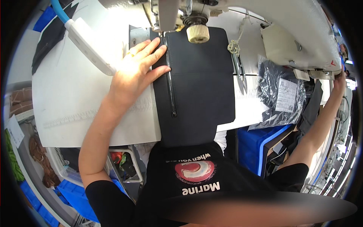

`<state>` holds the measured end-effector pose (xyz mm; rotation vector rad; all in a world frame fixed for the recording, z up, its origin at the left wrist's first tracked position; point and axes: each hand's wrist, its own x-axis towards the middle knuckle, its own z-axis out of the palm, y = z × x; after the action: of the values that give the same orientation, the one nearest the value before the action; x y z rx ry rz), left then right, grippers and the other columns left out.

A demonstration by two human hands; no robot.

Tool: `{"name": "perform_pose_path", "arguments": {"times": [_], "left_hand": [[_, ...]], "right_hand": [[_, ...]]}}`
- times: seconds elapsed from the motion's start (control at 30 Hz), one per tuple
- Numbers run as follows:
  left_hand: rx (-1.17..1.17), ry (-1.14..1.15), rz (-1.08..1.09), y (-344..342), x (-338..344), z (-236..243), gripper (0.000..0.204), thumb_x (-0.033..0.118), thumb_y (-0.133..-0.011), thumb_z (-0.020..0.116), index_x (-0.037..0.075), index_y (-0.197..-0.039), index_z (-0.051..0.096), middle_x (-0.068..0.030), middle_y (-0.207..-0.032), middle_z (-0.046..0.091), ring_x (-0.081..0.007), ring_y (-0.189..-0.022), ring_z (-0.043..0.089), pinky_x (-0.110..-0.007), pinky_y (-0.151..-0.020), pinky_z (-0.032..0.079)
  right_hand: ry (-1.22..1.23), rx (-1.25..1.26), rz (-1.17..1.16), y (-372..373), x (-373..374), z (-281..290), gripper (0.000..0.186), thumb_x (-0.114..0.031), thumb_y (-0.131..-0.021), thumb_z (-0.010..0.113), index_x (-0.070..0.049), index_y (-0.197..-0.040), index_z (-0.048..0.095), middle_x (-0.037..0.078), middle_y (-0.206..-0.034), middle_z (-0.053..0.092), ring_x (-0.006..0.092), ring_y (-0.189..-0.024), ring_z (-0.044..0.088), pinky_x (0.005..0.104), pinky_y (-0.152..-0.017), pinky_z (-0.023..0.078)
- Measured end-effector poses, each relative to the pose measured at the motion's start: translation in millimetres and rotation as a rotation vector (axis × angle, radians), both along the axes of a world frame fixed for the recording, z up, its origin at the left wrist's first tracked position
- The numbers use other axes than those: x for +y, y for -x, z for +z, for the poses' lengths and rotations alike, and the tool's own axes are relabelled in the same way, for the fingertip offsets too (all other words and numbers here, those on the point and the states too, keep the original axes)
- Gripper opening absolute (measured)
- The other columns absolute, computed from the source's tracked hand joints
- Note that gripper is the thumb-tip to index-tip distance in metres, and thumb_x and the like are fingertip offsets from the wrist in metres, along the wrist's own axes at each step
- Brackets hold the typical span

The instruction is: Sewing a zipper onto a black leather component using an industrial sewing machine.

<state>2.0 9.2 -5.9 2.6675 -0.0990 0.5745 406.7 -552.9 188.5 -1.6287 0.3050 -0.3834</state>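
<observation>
A black fabric panel [202, 87] lies flat under the sewing machine [287, 22], its lower end reaching to my shirt. A zipper [172, 94] runs lengthwise near the panel's left side, up to the needle area. My left hand [136, 70] rests flat beside the zipper, fingers stretched out and slightly spread, with fingertips touching the panel just below the presser foot. Far to the right, my right hand [339, 81] is raised at the end of the machine head. Its fingers are hidden there, so what it grips does not show.
Metal scissors [240, 77] lie right of the panel, near a clear plastic bag [281, 94] of dark material. A white lamp arm [89, 45] hangs over the table [75, 106] at left. Below stand a blue bin [250, 145] and a white basket [138, 166]. Black strips [49, 45] lie far left.
</observation>
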Motion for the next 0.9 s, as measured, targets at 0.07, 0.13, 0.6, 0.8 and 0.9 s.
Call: {"name": "perform_pose_path", "arguments": {"times": [0.07,0.13,0.6,0.8,0.9], "left_hand": [[0.009,0.002,0.011,-0.4,-0.3,-0.6,0.048,0.034,-0.08,0.073,0.014,-0.123,0.064,-0.0064,-0.127,0.062,-0.0221,-0.124,0.053,-0.054,-0.112,0.018],[0.023,0.002,0.023,0.3,-0.9,-0.3,0.049,0.035,-0.08,0.073,0.014,-0.123,0.064,-0.0068,-0.127,0.062,-0.0221,-0.124,0.053,-0.054,-0.112,0.019],[0.033,0.0,0.023,1.6,-2.4,4.4,0.048,0.032,-0.079,0.075,0.013,-0.122,0.065,-0.0081,-0.121,0.065,-0.0239,-0.123,0.054,-0.051,-0.112,0.019],[0.041,0.015,0.024,0.1,-1.9,4.0,0.048,0.034,-0.079,0.074,0.013,-0.121,0.065,-0.007,-0.125,0.063,-0.0231,-0.122,0.054,-0.048,-0.11,0.023],[0.031,-0.021,0.011,-0.9,-0.9,3.3,0.049,0.032,-0.078,0.076,0.009,-0.119,0.065,-0.0099,-0.126,0.062,-0.0269,-0.12,0.055,-0.044,-0.105,0.034]], "right_hand": [[-0.31,-0.155,0.032,-1.2,-12.7,-18.1,0.037,-0.022,-0.101,0.047,0.001,-0.128,0.055,0.016,-0.134,0.055,0.0313,-0.128,0.048,0.0487,-0.109,0.038],[-0.285,-0.275,0.114,4.0,-21.8,-44.1,0.04,-0.021,-0.101,0.046,0.004,-0.132,0.048,0.02,-0.138,0.049,0.0337,-0.131,0.044,0.0552,-0.111,0.033],[-0.466,-0.466,0.207,8.9,-24.5,-85.0,0.034,-0.018,-0.095,0.052,0.002,-0.123,0.056,0.02,-0.134,0.052,0.0368,-0.128,0.044,0.0594,-0.109,0.031],[-0.4,-0.364,0.118,5.5,-27.4,-43.2,0.034,-0.018,-0.095,0.051,0.003,-0.121,0.055,0.02,-0.129,0.055,0.0352,-0.125,0.048,0.0551,-0.106,0.037],[-0.104,-0.068,0.167,-8.7,-33.8,-17.3,0.038,-0.026,-0.097,0.053,0.003,-0.122,0.055,0.016,-0.122,0.061,0.0291,-0.116,0.057,0.0441,-0.1,0.046]]}}
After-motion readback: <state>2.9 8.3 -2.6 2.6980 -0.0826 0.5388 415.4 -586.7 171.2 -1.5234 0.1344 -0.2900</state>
